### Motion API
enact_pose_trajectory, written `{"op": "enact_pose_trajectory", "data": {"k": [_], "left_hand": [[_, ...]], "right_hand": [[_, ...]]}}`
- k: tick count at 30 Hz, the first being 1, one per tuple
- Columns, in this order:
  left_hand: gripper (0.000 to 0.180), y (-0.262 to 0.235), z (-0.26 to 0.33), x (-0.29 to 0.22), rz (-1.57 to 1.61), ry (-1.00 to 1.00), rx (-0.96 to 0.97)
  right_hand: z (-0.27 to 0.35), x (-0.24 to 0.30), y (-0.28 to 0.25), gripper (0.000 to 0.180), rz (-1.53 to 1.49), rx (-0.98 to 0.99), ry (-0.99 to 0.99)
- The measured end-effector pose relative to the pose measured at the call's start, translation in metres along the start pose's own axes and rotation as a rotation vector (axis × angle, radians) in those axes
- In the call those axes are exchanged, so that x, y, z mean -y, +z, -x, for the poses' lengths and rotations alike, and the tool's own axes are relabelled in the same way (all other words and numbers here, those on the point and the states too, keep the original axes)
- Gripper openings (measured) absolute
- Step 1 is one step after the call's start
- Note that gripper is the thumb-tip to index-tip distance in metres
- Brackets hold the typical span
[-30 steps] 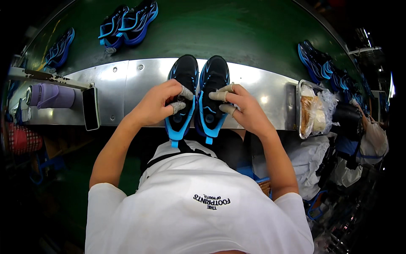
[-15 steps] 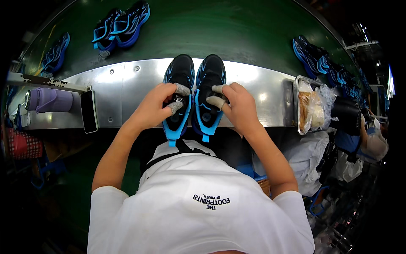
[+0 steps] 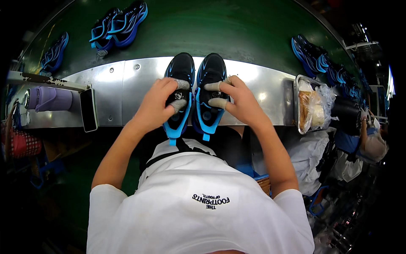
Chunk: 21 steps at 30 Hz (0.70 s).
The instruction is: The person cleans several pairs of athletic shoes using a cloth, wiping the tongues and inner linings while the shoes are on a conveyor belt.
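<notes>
Two black sports shoes with bright-blue collars (image 3: 182, 63) stand on the silver metal surface (image 3: 112, 95), partly hidden beneath the left grip (image 3: 153, 105) and right grip (image 3: 246, 101). Three matching shoes (image 3: 130, 23) lie beyond the left grip; others (image 3: 311, 58), beyond the right, overlap uncountably. Each grip touches one shoe, thumb and forefinger parted; whether it clasps, I cannot tell.

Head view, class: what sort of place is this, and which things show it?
Probably a shoe factory: matching black-and-blue shoes lie along a green surface, and a similar pair is being handled at the metal ledge.
</notes>
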<state>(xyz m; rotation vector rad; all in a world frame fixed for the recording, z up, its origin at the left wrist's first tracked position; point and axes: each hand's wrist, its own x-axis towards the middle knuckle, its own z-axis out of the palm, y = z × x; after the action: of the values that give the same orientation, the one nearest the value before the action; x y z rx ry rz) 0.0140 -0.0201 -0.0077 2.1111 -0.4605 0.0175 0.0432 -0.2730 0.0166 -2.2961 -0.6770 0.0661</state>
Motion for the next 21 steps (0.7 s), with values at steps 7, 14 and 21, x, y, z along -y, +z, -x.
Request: {"op": "enact_pose_trajectory", "data": {"k": [7, 14, 21], "left_hand": [[0.04, -0.003, -0.003, 0.015, 0.043, -0.054, 0.197], [0.032, 0.006, 0.005, -0.002, 0.005, -0.112, -0.007], [0.035, -0.008, 0.004, 0.006, 0.087, -0.152, 0.198]], "right_hand": [[0.004, 0.008, 0.004, 0.036, 0.061, 0.072, 0.158], [-0.001, -0.001, -0.008, 0.034, -0.111, 0.163, 0.146], [0.001, 0.008, -0.004, 0.033, 0.067, 0.063, 0.166]]}}
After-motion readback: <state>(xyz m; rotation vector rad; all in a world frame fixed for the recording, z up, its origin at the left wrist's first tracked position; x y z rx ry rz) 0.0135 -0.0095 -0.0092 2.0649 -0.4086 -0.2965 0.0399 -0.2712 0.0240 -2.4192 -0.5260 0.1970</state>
